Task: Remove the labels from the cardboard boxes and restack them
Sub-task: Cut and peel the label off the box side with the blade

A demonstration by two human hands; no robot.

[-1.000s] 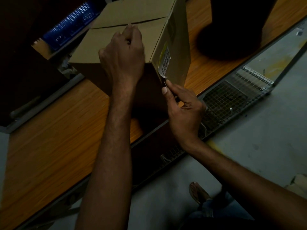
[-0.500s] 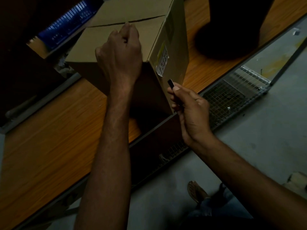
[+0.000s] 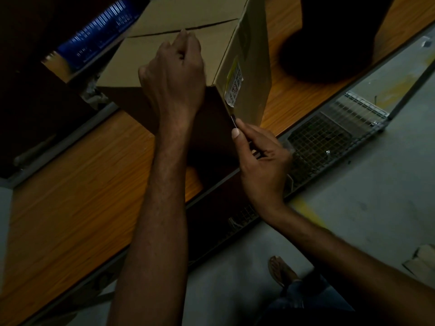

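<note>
A cardboard box [image 3: 164, 45] stands on the wooden table [image 3: 77, 184], its top flaps closed. My left hand [image 3: 174, 76] rests on the box's near top edge, fingers curled against the flap. On the box's right side face sits a white and yellow label [image 3: 234, 84], its lower end lifted a little. My right hand [image 3: 261, 158] pinches a small thin dark tool [image 3: 233, 118] between thumb and fingers. The tool's tip sits at the box's corner edge, just below the label.
A large dark object [image 3: 339, 38] stands on the table at the back right. A wire mesh rack [image 3: 329, 137] lies below the table's right edge. A blue printed box [image 3: 94, 41] sits at the back left. A sandalled foot [image 3: 280, 271] is on the grey floor.
My right hand drew back from the label half a second ago, then returned, so the tool tip is again at the box corner below the label. My left hand stays on the box.
</note>
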